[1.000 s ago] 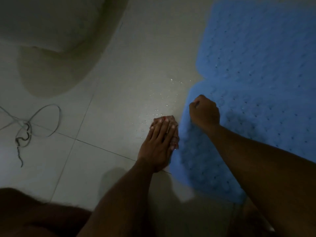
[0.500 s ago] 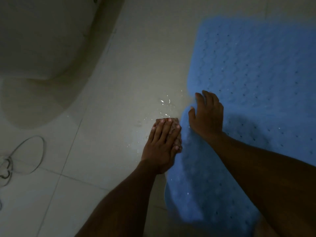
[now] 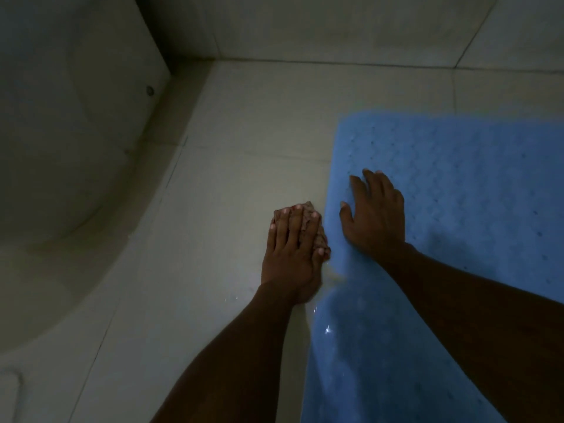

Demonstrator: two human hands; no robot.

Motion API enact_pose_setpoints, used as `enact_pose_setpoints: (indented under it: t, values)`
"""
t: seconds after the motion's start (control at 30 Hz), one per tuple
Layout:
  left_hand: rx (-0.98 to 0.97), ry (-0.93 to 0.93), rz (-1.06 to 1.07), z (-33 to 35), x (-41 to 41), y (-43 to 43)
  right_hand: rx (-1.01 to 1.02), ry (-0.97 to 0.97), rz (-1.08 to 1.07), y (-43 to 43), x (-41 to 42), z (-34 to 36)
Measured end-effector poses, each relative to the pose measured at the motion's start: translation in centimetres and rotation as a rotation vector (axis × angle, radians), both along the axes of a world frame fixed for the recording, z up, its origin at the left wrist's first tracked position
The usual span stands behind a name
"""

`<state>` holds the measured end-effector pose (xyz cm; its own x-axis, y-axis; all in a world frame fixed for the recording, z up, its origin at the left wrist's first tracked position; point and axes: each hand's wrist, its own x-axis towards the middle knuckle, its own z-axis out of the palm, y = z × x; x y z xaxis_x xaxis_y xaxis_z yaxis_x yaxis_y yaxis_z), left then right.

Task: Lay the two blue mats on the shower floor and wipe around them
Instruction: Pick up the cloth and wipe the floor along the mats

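Observation:
A blue perforated mat (image 3: 464,184) lies flat on the pale tiled floor (image 3: 244,154), filling the right side of the view. My right hand (image 3: 374,215) rests palm down on its left part, fingers spread. My left hand (image 3: 290,251) presses a crumpled brownish rag (image 3: 308,219) onto the floor right beside the mat's left edge. A few water drops glint on the floor and mat below that hand. Where one mat ends and a second begins cannot be told in the dim light.
A large pale curved fixture (image 3: 61,132) stands at the left, its rounded base reaching toward the floor's middle. A tiled wall (image 3: 335,25) closes the far side. Bare tiles show between the fixture and the mat.
My right hand has opened from a fist at the mat's edge and now lies flat on the mat. My left hand has pushed the rag forward along the edge. The view has tilted up toward the wall.

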<state>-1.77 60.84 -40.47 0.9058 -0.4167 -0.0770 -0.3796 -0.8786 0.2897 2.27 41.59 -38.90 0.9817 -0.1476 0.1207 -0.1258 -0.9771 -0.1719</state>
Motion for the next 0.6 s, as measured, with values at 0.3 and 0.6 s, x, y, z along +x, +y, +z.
enact_pose_setpoints:
  t: [0.3,0.6]
  values:
    - [0.030,-0.015,-0.032,0.4,6.1,-1.9,-0.090,-0.103,0.021,-1.4,1.3,-3.2]
    - [0.084,0.010,-0.026,0.5,11.3,-3.9,-0.023,0.035,-0.169,-9.3,5.0,-1.2]
